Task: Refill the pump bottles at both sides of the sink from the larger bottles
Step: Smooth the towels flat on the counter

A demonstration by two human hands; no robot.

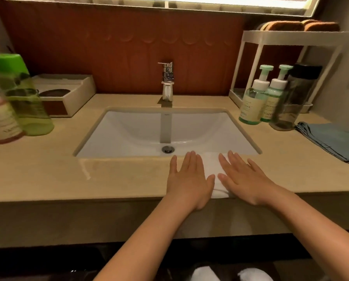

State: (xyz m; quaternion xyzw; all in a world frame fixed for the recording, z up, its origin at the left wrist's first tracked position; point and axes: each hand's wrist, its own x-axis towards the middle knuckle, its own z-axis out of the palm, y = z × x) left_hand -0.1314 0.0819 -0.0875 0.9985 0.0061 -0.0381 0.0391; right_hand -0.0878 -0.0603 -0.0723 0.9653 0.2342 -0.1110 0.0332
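Two green pump bottles (pixel 254 100) with mint pump heads stand together right of the sink (pixel 129 130). Beside them is a larger dark bottle (pixel 291 98) with a black cap. Left of the sink stands a large green bottle (pixel 25 94) with a green cap, and a pink-labelled bottle (pixel 1 120) sits at the frame's left edge, its top cut off. My left hand (pixel 187 179) and my right hand (pixel 244 177) lie flat, fingers straight, on a folded white cloth (pixel 212 167) at the counter's front edge. Neither hand holds a bottle.
A chrome tap (pixel 167 82) rises behind the basin. A white box (pixel 68 94) sits at the back left. A white rack (pixel 291 37) with brown towels stands at the back right, above the bottles. A folded blue cloth (pixel 331 138) lies on the counter's right end.
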